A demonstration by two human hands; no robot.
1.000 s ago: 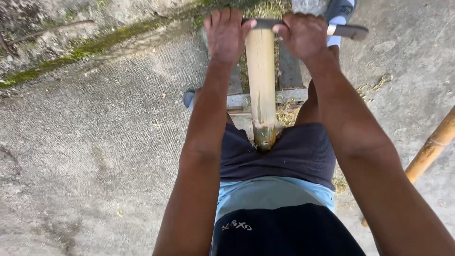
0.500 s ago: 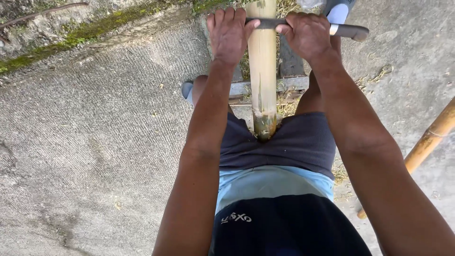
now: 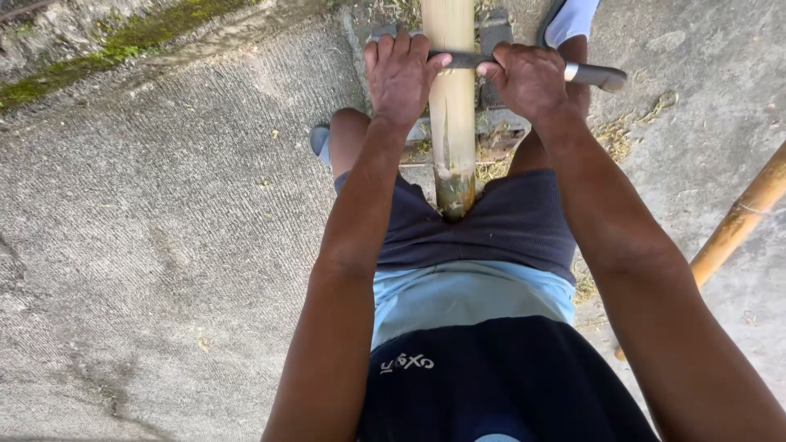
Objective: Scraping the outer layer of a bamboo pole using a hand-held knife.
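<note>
A pale bamboo pole (image 3: 451, 131) runs from between my thighs away to the top edge of the head view. Across it lies a dark blade (image 3: 463, 60) with a dark handle (image 3: 598, 76) sticking out to the right. My left hand (image 3: 399, 75) grips the blade's left end beside the pole. My right hand (image 3: 528, 80) is wrapped around the handle end on the pole's right side. Both arms are stretched forward. The pole's near end is tucked against my dark shorts.
I sit over rough grey concrete. A second bamboo pole (image 3: 741, 217) lies slanted at the right edge. Wooden slats (image 3: 494, 123) and dry shavings (image 3: 610, 131) lie under the pole. A mossy kerb (image 3: 123, 37) runs along the top left. Sandalled feet show near the top.
Both hands and the blade have come nearer to me along the bamboo pole, and the view has tilted slightly.
</note>
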